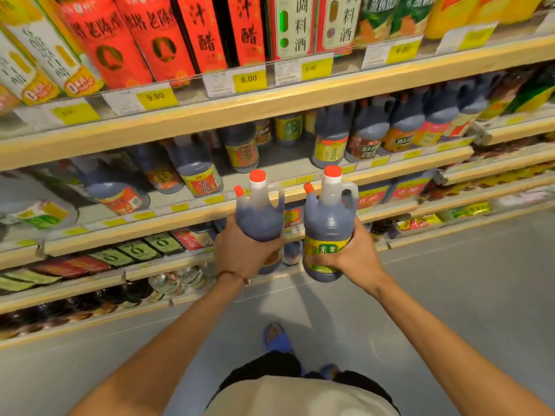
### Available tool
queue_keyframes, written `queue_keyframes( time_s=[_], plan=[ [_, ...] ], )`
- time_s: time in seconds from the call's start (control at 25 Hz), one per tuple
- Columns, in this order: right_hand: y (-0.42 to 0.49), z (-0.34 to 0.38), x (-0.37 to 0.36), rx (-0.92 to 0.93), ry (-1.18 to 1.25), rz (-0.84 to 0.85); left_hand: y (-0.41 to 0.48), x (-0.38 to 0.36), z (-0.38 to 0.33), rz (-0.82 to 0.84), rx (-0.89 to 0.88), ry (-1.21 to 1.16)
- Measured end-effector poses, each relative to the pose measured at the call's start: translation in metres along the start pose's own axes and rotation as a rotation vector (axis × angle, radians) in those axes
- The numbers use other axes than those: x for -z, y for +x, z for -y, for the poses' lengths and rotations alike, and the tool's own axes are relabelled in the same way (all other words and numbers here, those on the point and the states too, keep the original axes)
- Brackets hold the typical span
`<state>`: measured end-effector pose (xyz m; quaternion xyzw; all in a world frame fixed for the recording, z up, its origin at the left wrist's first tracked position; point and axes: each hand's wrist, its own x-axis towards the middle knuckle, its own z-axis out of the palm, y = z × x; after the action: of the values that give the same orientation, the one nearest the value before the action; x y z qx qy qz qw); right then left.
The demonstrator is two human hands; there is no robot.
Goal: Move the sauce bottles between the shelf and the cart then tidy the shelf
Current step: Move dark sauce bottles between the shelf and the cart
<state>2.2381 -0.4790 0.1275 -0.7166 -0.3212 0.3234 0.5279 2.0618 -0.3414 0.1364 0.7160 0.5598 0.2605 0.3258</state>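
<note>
Head view: left hand (240,253) hides bottle (259,217) label; shelf (270,99) stock blurred, perhaps vinegar.

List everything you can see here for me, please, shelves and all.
Left bottle: one, dark with red caps, held before the shelves.
Right bottle: one, dark with red caps, yellow-green label, beside it.
Shelf jugs: many, dark, middle shelf.
Tall bottles: several, mostly red labels, top shelf.
Price tags: many, yellow, shelf edges.
Flat packets: several, green and black, lower shelf.
Floor: one, grey, below.
Slippers: two, blue, on the floor.
Left hand: one, grips the left bottle.
Right hand: one, grips the right bottle.
</note>
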Motion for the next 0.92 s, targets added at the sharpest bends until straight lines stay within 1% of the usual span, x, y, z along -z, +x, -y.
queue_keyframes(
  time_s=[0.12,0.24,0.4,0.48,0.56,0.64,0.76,0.84,0.92],
  plan=[
    [0.023,0.002,-0.003,-0.02,0.013,0.04,0.024,-0.01,0.003,-0.017,0.043,-0.023],
    [0.041,0.005,-0.006,-0.043,0.032,0.052,0.043,-0.02,0.003,-0.006,0.03,-0.04],
    [0.064,0.005,-0.002,-0.052,0.021,0.053,0.055,-0.033,-0.005,-0.02,-0.004,0.031],
    [0.077,0.002,0.003,-0.044,-0.012,0.076,0.056,-0.04,-0.009,-0.038,-0.023,0.011],
    [0.089,-0.001,0.009,-0.035,-0.038,0.109,0.058,-0.048,-0.014,-0.051,-0.005,-0.026],
    [0.098,-0.002,0.016,-0.014,-0.062,0.129,0.057,-0.057,-0.019,-0.092,0.025,-0.06],
    [0.108,-0.005,0.029,0.079,-0.102,0.151,0.053,-0.069,-0.029,-0.186,0.042,-0.149],
    [0.116,-0.005,0.036,0.108,-0.12,0.147,0.055,-0.071,-0.036,-0.222,0.016,-0.191],
    [0.124,-0.005,0.039,0.13,-0.127,0.135,0.061,-0.073,-0.041,-0.272,-0.051,-0.194]
  ],
)
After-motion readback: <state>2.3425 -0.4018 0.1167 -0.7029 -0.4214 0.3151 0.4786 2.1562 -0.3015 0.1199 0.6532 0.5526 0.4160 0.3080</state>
